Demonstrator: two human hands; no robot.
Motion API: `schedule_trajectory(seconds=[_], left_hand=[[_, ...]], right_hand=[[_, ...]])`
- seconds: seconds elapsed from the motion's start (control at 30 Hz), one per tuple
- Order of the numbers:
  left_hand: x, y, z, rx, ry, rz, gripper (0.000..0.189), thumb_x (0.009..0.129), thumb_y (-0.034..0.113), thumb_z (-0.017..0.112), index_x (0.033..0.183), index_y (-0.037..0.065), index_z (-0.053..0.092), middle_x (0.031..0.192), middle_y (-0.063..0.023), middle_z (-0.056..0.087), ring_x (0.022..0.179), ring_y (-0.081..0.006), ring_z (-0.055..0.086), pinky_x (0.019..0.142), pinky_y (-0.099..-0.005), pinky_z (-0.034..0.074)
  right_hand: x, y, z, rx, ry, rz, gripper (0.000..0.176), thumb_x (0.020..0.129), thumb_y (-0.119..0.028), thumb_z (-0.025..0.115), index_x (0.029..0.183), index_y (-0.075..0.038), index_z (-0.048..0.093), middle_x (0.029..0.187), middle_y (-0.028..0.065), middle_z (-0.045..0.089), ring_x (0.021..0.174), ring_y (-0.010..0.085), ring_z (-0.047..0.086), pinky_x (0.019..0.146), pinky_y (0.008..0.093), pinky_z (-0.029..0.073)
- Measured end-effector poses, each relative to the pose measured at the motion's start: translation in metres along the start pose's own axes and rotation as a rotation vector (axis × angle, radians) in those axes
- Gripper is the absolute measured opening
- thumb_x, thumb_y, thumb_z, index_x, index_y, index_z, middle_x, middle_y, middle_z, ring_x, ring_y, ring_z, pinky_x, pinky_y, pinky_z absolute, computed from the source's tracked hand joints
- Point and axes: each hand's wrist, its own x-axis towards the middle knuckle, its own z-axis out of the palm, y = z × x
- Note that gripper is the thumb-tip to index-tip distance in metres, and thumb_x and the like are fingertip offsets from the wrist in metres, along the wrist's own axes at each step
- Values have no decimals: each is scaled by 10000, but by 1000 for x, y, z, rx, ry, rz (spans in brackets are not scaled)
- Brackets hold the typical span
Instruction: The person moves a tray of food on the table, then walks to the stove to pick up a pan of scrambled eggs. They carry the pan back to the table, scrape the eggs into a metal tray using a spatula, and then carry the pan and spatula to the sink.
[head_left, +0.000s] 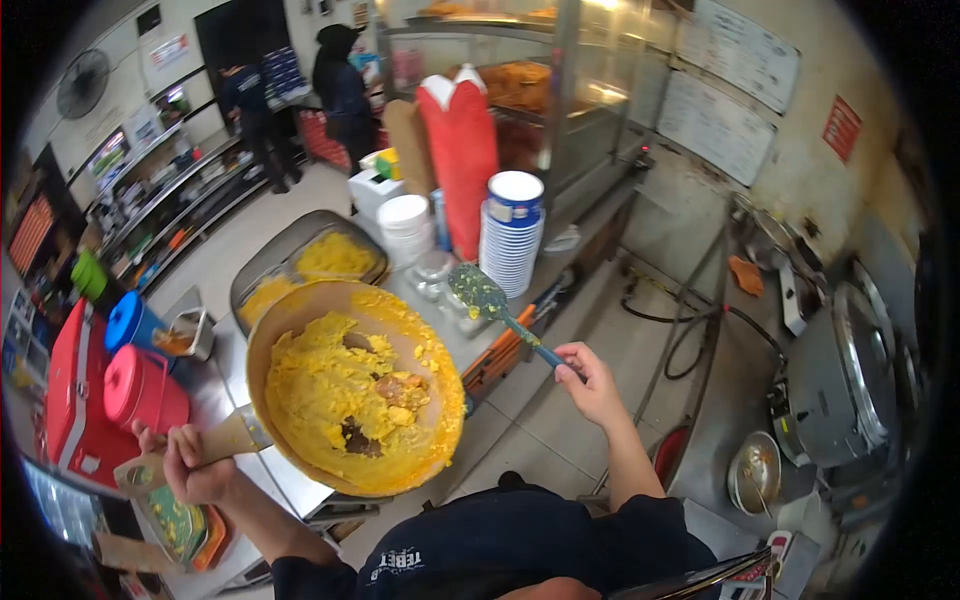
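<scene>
My left hand point(198, 468) is wrapped around the wooden handle of a round frying pan point(270, 345), which tilts toward me. Yellow scrambled egg point(310, 385) covers much of its inside, with a browner lump toward the right and dark patches of pan showing through. My right hand point(592, 385) grips the thin handle of a dark green spatula point(480, 290). Bits of egg stick to the spatula's blade, which is held up to the right of the pan, apart from it.
Behind the pan is a dark tray point(250, 265) of yellow food. Stacked paper cups point(512, 240), white tubs point(405, 225) and a glass food cabinet point(570, 100) stand beyond. A pink bucket point(145, 385) is at left, a large metal pot point(840, 370) at right. Two people stand far back.
</scene>
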Motion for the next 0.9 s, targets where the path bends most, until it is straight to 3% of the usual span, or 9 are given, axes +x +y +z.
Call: schedule_trajectory(seconds=[0.03, 0.07, 0.17, 0.2, 0.37, 0.63, 0.67, 0.8, 0.9], left_hand=[[5, 0, 12, -74, -208, -59, 330, 774, -5, 410, 1101, 2, 452, 819, -15, 527, 499, -52, 313, 503, -193, 288], [8, 0, 34, -92, 17, -45, 344, 768, -7, 409, 1110, 1, 449, 930, -8, 548, 496, -49, 316, 492, -196, 290], [27, 8, 56, -279, 11, -169, 364, 727, -33, 428, 1090, -15, 447, 1049, -12, 527, 462, -51, 357, 458, -188, 312], [-24, -137, 56, -331, -5, -220, 361, 715, -38, 426, 1073, -14, 464, 1029, -9, 541, 458, -54, 367, 459, -187, 321], [-40, -171, 87, -607, -43, -425, 391, 696, -46, 422, 1083, -12, 474, 1092, -4, 539, 454, -62, 368, 462, -186, 324], [-65, -168, 111, -940, -276, -777, 340, 699, -32, 424, 1032, 3, 486, 1146, 3, 455, 451, -57, 366, 456, -191, 321], [-28, -249, 113, -978, -246, -896, 340, 699, -32, 424, 1032, 3, 486, 1146, 3, 455, 451, -57, 366, 456, -191, 321], [-15, -309, 145, -1090, -223, -1170, 367, 708, -33, 408, 1072, -6, 453, 1125, 4, 468, 460, -58, 380, 445, -181, 325], [-26, -346, 159, -1261, -275, -1263, 374, 702, -46, 404, 1069, -2, 461, 1095, 5, 479, 460, -60, 380, 442, -177, 330]], right_hand=[[-17, -19, -8, -145, 76, -44, 184, 822, -64, 510, 1004, -39, 507, 758, 73, 568, 652, 116, 529, 603, 245, 423], [-37, -46, -14, -155, 102, -41, 184, 822, -64, 510, 1004, -39, 507, 758, 73, 568, 652, 116, 529, 603, 245, 423], [-110, -159, -27, -477, 103, -49, 224, 807, -99, 531, 1029, -71, 536, 730, 77, 556, 624, 171, 544, 576, 277, 435], [-53, -60, -74, -685, -13, -70, 251, 782, -102, 554, 1033, -94, 561, 712, 62, 549, 632, 185, 551, 562, 271, 436], [-145, -134, -9, -1158, -303, 3, 380, 699, -119, 548, 1065, -214, 583, 666, 28, 497, 526, 185, 550, 449, 319, 441], [-186, -160, 126, -1264, 442, 337, 427, 710, -107, 519, 1132, -170, 530, 684, 45, 521, 546, 208, 565, 465, 324, 456], [-111, -184, 134, -1171, 454, 458, 418, 718, -104, 508, 1130, -165, 530, 694, 52, 532, 552, 219, 570, 473, 328, 461], [-67, -208, 202, -1207, 270, 866, 364, 750, -105, 470, 1094, -179, 564, 723, 52, 560, 559, 245, 582, 484, 343, 472], [-56, -174, 217, -1232, 622, 959, 312, 751, -121, 486, 1036, -168, 604, 702, 47, 568, 543, 231, 580, 456, 337, 458]])
